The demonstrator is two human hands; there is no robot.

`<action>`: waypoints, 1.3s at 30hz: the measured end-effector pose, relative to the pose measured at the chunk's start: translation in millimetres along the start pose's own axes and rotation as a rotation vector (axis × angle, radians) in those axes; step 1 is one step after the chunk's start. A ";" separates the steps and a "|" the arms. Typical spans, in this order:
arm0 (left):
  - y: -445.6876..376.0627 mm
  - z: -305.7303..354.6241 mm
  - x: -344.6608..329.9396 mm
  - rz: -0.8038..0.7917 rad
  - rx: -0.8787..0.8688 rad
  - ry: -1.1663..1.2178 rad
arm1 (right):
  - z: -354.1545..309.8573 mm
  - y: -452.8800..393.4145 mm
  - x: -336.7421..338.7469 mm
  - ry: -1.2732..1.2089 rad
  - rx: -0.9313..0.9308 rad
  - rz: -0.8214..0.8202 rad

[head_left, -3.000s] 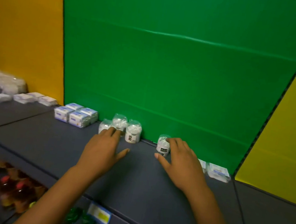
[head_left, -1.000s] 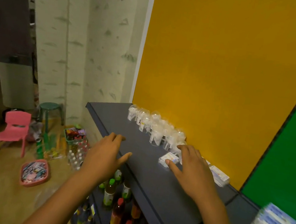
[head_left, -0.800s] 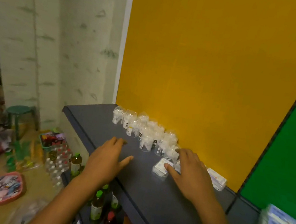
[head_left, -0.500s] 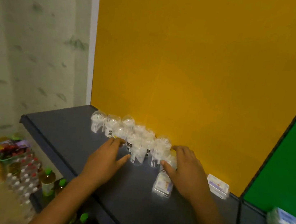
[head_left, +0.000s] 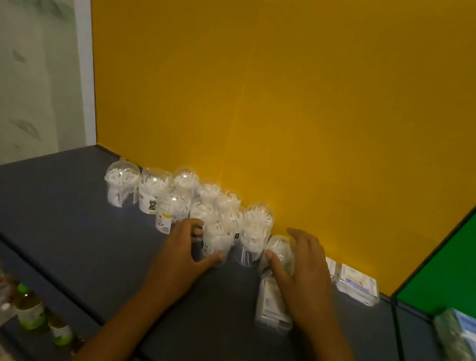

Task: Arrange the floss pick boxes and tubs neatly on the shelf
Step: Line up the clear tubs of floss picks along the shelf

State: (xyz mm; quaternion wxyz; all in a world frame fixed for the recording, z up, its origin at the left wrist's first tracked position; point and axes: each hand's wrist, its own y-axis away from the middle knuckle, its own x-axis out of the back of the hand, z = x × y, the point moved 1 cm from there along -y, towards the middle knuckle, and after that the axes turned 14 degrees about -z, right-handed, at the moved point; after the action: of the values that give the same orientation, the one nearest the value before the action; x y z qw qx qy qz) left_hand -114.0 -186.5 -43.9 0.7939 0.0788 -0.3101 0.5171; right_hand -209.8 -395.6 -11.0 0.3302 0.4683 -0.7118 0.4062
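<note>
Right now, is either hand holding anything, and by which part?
The left hand curls round the lower side of a clear tub. The right hand touches another tub; whether it grips it cannot be told.

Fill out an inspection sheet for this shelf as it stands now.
Surface: dark grey shelf, against a yellow back panel.
Job's things: clear tubs of floss picks bunched unevenly by the panel; flat box lying forward of the tubs; second box near the panel; stacked boxes at far right, blurred.
Clutter: nothing seen.
Grippers: left hand curls round a front tub; right hand spread over the flat box and a tipped tub, its grip unclear.
Cables: nothing seen.
Surroundings: green panel at right, pale wall at left, bottles on a lower shelf.
</note>
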 end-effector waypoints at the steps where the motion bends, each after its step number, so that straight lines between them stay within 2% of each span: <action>1: -1.9 -0.2 -0.8 -0.010 -0.004 0.005 | 1.2 1.5 0.7 -0.031 -0.002 0.016; 4: -4.7 -0.8 -1.1 -0.052 0.018 -0.001 | 1.7 4.5 0.9 -0.100 0.005 0.069; 8: -2.9 -5.3 2.6 -0.015 0.029 0.101 | -0.6 3.6 -0.7 -0.133 0.002 0.106; 11: 0.9 -4.5 8.7 0.043 -0.011 0.257 | 3.5 4.3 -0.8 -0.127 -0.032 0.110; 14: 6.5 2.5 12.9 0.024 -0.067 0.483 | 7.4 6.0 -0.2 -0.144 -0.059 0.118; 16: 9.1 7.6 13.3 0.004 -0.111 0.540 | 7.9 6.8 -1.3 -0.157 -0.067 0.104; 23: 9.3 7.5 12.7 -0.023 -0.126 0.569 | 3.6 6.2 -9.0 -0.151 -0.171 -0.013; 30: 10.9 9.9 13.4 -0.051 -0.102 0.396 | 1.0 2.2 -14.5 -0.062 -0.209 -0.012; 39: 17.1 22.4 12.9 -0.152 -0.068 0.520 | -2.8 9.1 -0.8 -0.450 -0.026 0.180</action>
State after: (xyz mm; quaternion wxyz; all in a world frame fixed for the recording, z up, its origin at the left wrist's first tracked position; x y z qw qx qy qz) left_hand -134.6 -178.8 -22.0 0.8856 -0.0601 -0.1062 0.4482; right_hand -217.8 -390.7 -12.8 0.1316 0.4775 -0.8115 0.3101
